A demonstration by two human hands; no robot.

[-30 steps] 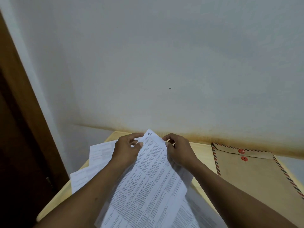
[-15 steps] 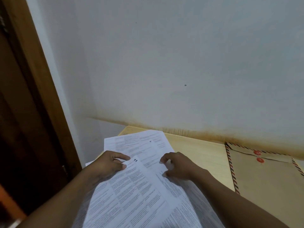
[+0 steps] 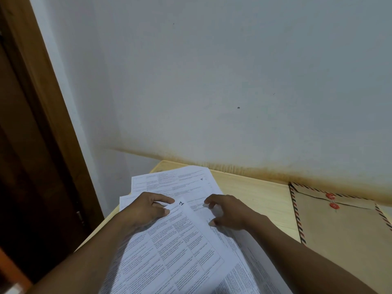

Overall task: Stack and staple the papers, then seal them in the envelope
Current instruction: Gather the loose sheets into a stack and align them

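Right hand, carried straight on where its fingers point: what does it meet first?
Probably the corner of the sheet marked 1, with the left hand just beyond; how high the right hand sits is unclear.

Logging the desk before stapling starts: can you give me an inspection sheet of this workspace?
Surface: light wooden table, bare between the papers and the envelope.
Job's things: printed papers lie loosely fanned and unaligned; sheet marked 1 on top, sheet marked 5 farther back; brown envelope with striped edges lies flat at right, flap folded down; no stapler in view.
Clutter: nothing seen.
Hands: left hand pinches the top corner of the sheet marked 1; right hand rests fingertips on the papers, holding nothing.
Cables: nothing seen.
Surroundings: pale wall with a brownish stain above the table edge; wooden door frame at left.
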